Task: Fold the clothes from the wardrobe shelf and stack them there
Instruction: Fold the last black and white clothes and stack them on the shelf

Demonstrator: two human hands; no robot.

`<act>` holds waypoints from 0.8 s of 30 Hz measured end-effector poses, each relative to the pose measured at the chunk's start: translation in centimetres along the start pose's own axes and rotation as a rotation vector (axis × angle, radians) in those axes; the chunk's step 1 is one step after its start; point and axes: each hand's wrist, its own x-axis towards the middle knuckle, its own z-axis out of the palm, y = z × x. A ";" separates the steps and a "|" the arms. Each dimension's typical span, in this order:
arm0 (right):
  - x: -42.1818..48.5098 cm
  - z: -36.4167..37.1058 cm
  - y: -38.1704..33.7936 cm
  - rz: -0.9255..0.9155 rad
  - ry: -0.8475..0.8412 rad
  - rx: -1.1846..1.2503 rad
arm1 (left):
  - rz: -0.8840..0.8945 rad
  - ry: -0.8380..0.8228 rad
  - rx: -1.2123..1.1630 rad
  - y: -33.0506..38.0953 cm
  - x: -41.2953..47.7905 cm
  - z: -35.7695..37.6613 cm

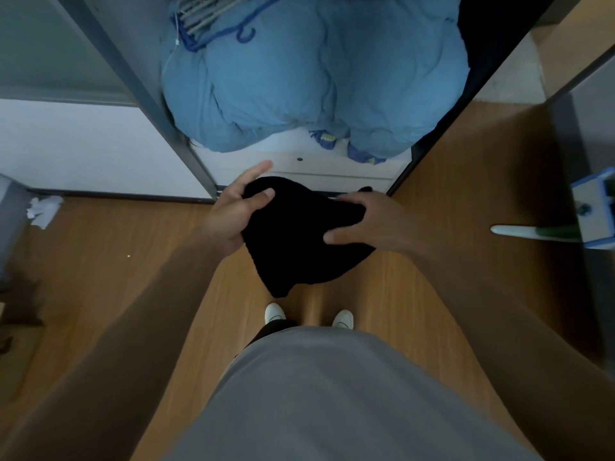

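Observation:
I hold a black knitted garment [299,247] bunched in the air in front of me, above the floor and just outside the wardrobe. My left hand [233,214] grips its left edge, thumb on top and index finger pointing out. My right hand [366,224] clasps its right side with fingers spread over the cloth. The lower tip of the garment hangs down towards my shoes. The white wardrobe shelf [299,161] lies just beyond my hands.
A bulky blue duvet [316,81] fills the wardrobe above the shelf, with hangers [213,21] on top of it. A small blue cloth [362,156] lies at the shelf's right. Crumpled paper [45,209] lies on the wooden floor at left. A blue-and-white object [595,207] stands at right.

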 end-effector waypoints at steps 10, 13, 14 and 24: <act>2.7 -0.3 -1.0 -0.180 0.105 -0.320 | -0.080 -0.212 0.049 3.8 -0.7 -2.5; 3.3 -0.3 -2.8 -0.223 -0.026 -0.118 | -0.073 -0.246 0.131 3.8 -0.5 -3.1; 3.6 -0.2 -3.2 -0.194 -0.068 -0.032 | -0.052 -0.223 0.158 3.8 -0.4 -3.3; 6.0 0.5 -5.3 0.027 -0.110 0.760 | 0.120 -0.150 -0.021 1.6 2.3 -8.0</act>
